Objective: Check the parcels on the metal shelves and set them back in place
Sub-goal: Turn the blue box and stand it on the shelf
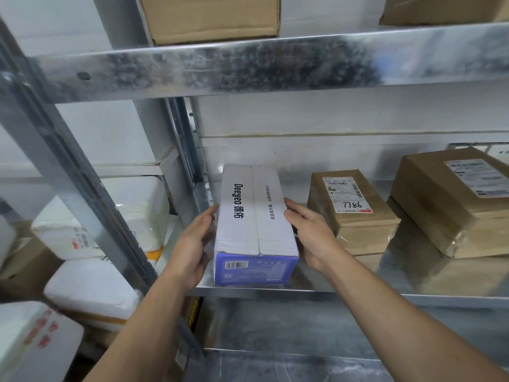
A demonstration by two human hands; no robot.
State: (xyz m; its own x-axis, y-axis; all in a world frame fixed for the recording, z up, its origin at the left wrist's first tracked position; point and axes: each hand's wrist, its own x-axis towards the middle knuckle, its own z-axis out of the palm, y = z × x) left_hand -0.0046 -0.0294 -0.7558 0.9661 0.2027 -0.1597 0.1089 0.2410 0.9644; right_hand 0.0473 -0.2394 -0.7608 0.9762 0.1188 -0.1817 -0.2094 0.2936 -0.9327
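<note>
A white box with a blue end panel and black "Deeyeo" lettering [252, 216] lies lengthwise on the middle metal shelf [344, 288], its barcode end toward me. My left hand [192, 244] presses flat against its left side. My right hand [308, 232] holds its right side, with the thumb on the top edge. The box rests on the shelf between both hands.
A brown parcel marked 7786 [349, 208] sits just right of the box, with larger taped brown parcels [451, 199] beyond it. Cardboard boxes [212, 17] stand on the upper shelf. White foam parcels [110, 216] fill the rack on the left, behind an upright post [82, 175].
</note>
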